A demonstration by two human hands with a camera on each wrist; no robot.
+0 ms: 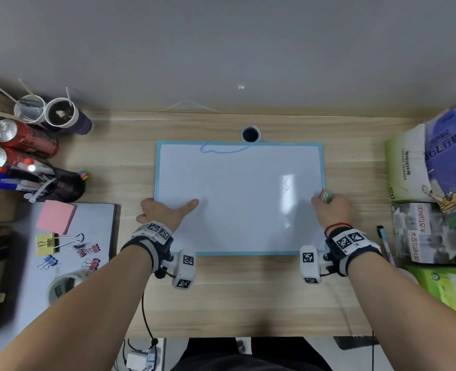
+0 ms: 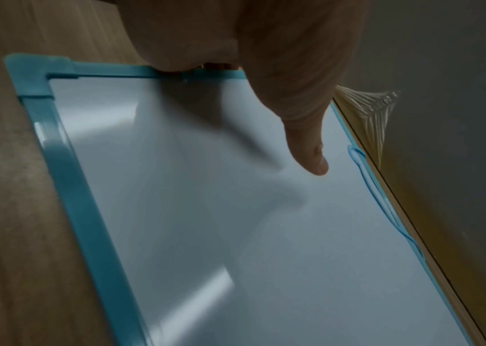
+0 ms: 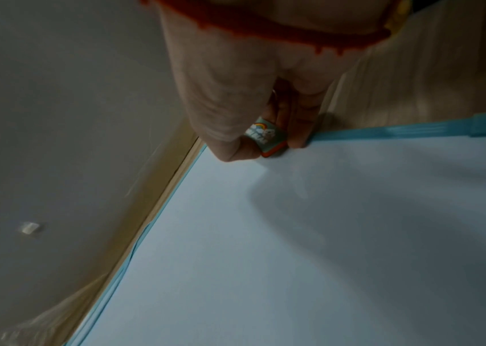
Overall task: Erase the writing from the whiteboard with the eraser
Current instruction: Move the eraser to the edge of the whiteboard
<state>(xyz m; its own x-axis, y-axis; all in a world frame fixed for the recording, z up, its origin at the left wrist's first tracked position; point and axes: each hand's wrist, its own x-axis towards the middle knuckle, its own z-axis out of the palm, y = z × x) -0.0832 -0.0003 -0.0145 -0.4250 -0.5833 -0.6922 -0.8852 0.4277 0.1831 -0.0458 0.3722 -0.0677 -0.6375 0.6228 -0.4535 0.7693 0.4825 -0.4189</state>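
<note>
A whiteboard [image 1: 237, 167] with a light blue frame lies flat on the wooden desk. A blue drawn loop [image 1: 224, 149] runs along its far edge, also visible as the blue line [image 2: 367, 178]. My left hand [image 1: 165, 210] rests at the board's left edge, thumb [image 2: 309, 154] stretched out flat on the white surface, fingers curled over the frame. My right hand [image 1: 331, 207] pinches a small eraser [image 1: 326, 195] with a picture label [image 3: 268, 137] at the board's right edge, its lower end touching the surface.
Cups, red cans [image 1: 26, 139] and a black pen holder [image 1: 47, 180] crowd the left. Sticky notes and binder clips [image 1: 85, 253] lie on a grey laptop. Packets and boxes [image 1: 435, 167] stack at the right, with a marker [image 1: 384, 242] beside them. A cable hole [image 1: 250, 133] sits behind the board.
</note>
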